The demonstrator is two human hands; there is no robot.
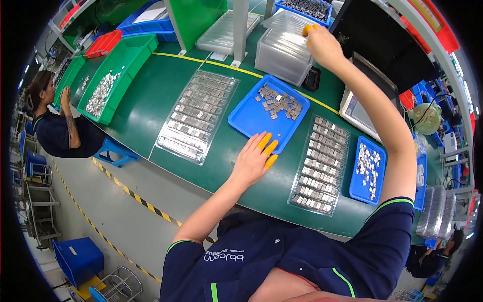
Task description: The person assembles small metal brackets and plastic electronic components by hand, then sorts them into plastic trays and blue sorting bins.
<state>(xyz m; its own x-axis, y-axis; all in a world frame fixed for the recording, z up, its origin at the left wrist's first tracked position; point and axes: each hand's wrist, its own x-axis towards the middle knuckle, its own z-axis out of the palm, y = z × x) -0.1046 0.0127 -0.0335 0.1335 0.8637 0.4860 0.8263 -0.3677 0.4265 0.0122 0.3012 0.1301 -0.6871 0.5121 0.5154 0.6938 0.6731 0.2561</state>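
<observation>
My left hand (250,160) rests palm down with fingers spread, several of them in yellow finger cots. Its fingertips reach the near edge of a blue tray (245,115), which holds a heap of small grey metal pieces (283,104). My right hand (324,46) is stretched far forward, its fingers bent around the upper edge of a stack of clear plastic trays (283,58). Two clear blister trays filled with rows of small metal parts lie flat: one (197,115) left of the blue tray, the other (319,166) to its right.
A smaller blue tray (355,189) of whitish pieces lies right, near a scale (358,111). A green bin (132,65) of silvery parts stands left, by a seated co-worker (68,121). Metal posts (240,32) rise behind. A black object (312,79) sits beside the stack.
</observation>
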